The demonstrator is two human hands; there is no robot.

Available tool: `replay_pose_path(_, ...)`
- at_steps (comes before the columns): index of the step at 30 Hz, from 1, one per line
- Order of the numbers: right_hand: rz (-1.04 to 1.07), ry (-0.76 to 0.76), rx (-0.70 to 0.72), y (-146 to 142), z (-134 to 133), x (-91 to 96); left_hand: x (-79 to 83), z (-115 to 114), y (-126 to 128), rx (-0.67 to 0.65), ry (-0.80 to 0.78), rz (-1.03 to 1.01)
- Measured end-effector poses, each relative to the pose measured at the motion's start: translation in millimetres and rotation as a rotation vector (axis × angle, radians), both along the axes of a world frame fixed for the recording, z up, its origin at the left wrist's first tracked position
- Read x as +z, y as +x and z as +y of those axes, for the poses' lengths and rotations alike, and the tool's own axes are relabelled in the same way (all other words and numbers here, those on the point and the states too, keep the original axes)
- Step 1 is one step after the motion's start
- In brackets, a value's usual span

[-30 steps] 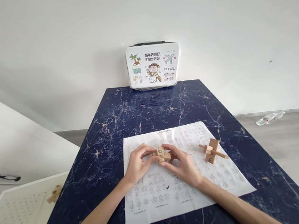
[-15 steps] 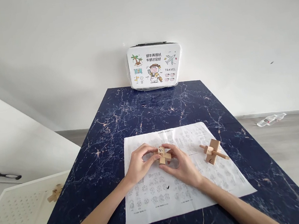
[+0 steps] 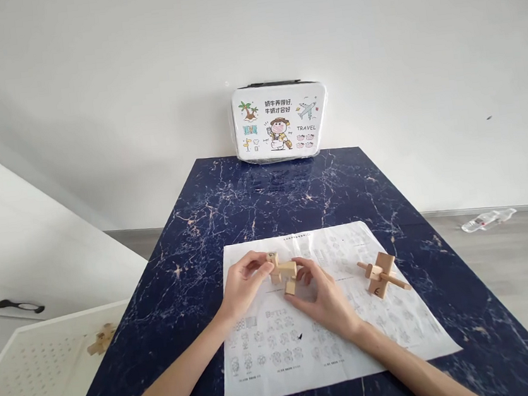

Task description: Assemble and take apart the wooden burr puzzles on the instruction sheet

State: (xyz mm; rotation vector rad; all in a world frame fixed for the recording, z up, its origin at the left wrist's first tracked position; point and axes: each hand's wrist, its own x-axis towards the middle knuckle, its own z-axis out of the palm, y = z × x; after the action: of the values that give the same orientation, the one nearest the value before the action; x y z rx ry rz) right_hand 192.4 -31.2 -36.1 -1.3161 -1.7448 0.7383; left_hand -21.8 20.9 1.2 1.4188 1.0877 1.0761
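Over the printed sheet (image 3: 261, 389), my left hand (image 3: 245, 286) pinches a small notched wooden puzzle block (image 3: 276, 278) with a dark mark on its upper face. Opposite it, my right hand (image 3: 326, 302) has thumb and fingers closed on another wooden puzzle block (image 3: 289, 271). The two blocks meet or overlap between my fingertips; whether they interlock I cannot tell. To the right, on the sheet, lies a wooden cross-shaped puzzle assembly (image 3: 381, 275) with a rod through it and a dark mark on its flat piece.
A white cartoon-printed case (image 3: 281, 123) stands at the back of the blue marbled table (image 3: 225, 196), against the wall. At the lower left is a white perforated basket (image 3: 28, 352) with wooden puzzle pieces (image 3: 101, 339). A clear plastic bottle (image 3: 488, 219) lies on the floor at right.
The puzzle blocks, earlier close together as a compact cross, are now turned and spread wider between my hands. The whole view has shifted slightly.
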Motion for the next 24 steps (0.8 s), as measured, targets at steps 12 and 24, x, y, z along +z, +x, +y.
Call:
replay_pose_path(12, -0.089, 0.173, -0.059, 1, 1, 1.5, -7.6, 7, -3, 0.064, -0.092, -0.023)
replay_pose_path(24, 0.012, 0.206, -0.037, 3, 1, 6.0, -5.4, -3, 4, -0.125, -0.043, 0.042)
